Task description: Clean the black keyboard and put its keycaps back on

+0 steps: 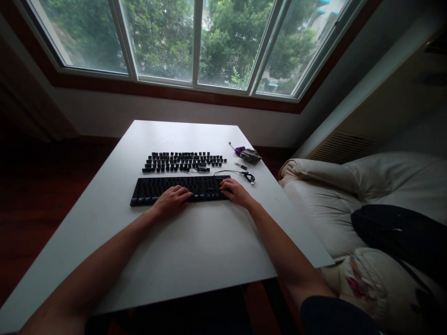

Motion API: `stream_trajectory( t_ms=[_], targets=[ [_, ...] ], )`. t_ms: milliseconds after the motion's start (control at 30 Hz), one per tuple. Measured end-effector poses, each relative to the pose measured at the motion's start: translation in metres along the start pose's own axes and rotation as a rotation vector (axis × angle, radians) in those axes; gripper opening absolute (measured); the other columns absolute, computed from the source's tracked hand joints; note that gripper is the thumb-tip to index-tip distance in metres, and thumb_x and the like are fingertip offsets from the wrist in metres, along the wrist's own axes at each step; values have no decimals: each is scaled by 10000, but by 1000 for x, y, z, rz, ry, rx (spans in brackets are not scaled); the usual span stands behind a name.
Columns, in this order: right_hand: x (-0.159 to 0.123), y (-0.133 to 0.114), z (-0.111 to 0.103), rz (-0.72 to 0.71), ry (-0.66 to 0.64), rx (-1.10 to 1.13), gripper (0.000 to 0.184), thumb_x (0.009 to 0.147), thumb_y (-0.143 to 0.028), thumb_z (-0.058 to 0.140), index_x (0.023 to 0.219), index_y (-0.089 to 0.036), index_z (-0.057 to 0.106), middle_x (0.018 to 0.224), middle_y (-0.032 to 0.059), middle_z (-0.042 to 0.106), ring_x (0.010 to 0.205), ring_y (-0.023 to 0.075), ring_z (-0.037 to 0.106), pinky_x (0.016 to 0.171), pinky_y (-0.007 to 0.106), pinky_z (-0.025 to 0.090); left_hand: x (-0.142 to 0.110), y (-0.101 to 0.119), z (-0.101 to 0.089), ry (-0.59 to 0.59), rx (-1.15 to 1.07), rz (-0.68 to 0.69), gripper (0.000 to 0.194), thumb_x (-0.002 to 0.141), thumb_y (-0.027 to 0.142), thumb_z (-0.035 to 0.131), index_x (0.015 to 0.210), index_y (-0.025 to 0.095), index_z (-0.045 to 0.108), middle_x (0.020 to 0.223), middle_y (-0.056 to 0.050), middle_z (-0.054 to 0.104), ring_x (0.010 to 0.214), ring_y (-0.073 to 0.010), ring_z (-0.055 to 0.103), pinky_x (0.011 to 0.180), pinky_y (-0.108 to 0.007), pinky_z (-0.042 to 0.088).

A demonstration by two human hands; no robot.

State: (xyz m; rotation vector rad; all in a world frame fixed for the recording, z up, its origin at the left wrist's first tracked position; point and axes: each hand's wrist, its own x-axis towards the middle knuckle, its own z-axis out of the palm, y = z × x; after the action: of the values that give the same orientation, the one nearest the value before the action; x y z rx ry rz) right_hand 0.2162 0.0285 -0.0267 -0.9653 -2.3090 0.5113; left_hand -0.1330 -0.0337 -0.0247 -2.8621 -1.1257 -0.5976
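A black keyboard [206, 186] lies crosswise on the white table, with much of its top looking bare of keycaps. My left hand [172, 199] rests on its near middle part, fingers stretched out over the edge. At the right end, my right hand [234, 191] has its fingers bent and its thumb close to the index finger. A dark gap shows between them; anything small held there is too dark to name. Behind the keyboard, loose black keycaps [159, 164] stand in several rows. The keyboard's cable [247, 175] is bundled at the right.
To the right of the keycaps lie a small thin tool [240, 166], a grey cloth-like bundle [250, 156], a purple piece [239, 150] and a thin brush-like stick [231, 145]. A cream sofa [321, 209] with a dark bag [394, 232] adjoins the table's [209, 251] right side.
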Motion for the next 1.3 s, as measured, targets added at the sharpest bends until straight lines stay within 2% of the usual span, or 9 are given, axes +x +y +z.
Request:
stream_trajectory(
  t_ms=[100, 267, 467, 633, 733, 833, 1033, 1167, 1300],
  targets=[
    [0, 2, 2, 3, 8, 3, 43, 869, -218, 668, 891, -230, 703, 1160, 93, 652, 1143, 262, 599, 1021, 460, 483, 0, 0, -1, -2, -6, -4, 358, 968, 260, 542, 1317, 229, 615, 1197, -101, 646, 1093, -248, 572, 980, -422, 482],
    [2, 7, 2, 3, 5, -3, 44, 853, -239, 688, 877, -223, 722, 1368, 107, 592, 1338, 312, 487, 1128, 531, 387, 1, 2, -3, 3, -9, -3, 353, 964, 272, 550, 1307, 227, 622, 1190, -99, 646, 1085, -240, 571, 980, -414, 486],
    [2, 8, 1, 25, -5, 17, 49, 844, -222, 692, 881, -219, 723, 1409, 107, 577, 1355, 301, 488, 1138, 522, 383, 2, 1, -3, -2, -11, -4, 338, 960, 272, 552, 1284, 222, 630, 1176, -99, 647, 1071, -243, 567, 970, -421, 489],
    [11, 6, 1, 57, -5, -80, 59, 818, -253, 720, 871, -245, 745, 1338, 77, 632, 1252, 301, 568, 1083, 509, 430, 0, -4, 2, 13, -15, 5, 353, 959, 264, 545, 1303, 235, 622, 1188, -99, 643, 1083, -244, 562, 981, -426, 481],
    [23, 6, 1, 107, 79, -178, 60, 856, -280, 687, 855, -249, 738, 1111, 60, 725, 1055, 276, 647, 987, 471, 479, 0, -4, 3, 8, -8, 4, 350, 964, 261, 537, 1302, 236, 622, 1189, -95, 644, 1078, -240, 564, 973, -416, 481],
    [35, 10, 3, 142, 133, -242, 84, 888, -278, 653, 919, -244, 724, 930, 46, 737, 899, 245, 655, 889, 414, 496, 2, -6, 2, 10, -14, 3, 339, 965, 248, 529, 1289, 238, 628, 1185, -89, 648, 1066, -235, 565, 968, -409, 479],
    [68, 23, 9, 115, 125, -295, 140, 888, -243, 662, 1019, -242, 709, 996, 47, 727, 967, 242, 638, 895, 398, 480, 7, -10, 3, 31, -9, -34, 264, 935, 238, 561, 1174, 227, 673, 1108, -84, 657, 1011, -229, 566, 939, -400, 482],
    [93, 29, 17, 128, 89, -323, 178, 865, -210, 686, 1040, -237, 705, 1000, 45, 729, 952, 232, 651, 900, 388, 479, 7, -7, 6, 51, 10, -45, 273, 951, 243, 542, 1191, 233, 671, 1104, -86, 658, 1008, -234, 565, 921, -407, 483],
    [112, 30, 27, 201, 33, -354, 203, 854, -215, 706, 1056, -239, 703, 1007, 45, 732, 968, 227, 656, 909, 371, 477, 4, -7, 8, 70, 10, -40, 292, 978, 249, 506, 1221, 240, 668, 1115, -86, 658, 995, -225, 563, 914, -402, 483]
  ],
)
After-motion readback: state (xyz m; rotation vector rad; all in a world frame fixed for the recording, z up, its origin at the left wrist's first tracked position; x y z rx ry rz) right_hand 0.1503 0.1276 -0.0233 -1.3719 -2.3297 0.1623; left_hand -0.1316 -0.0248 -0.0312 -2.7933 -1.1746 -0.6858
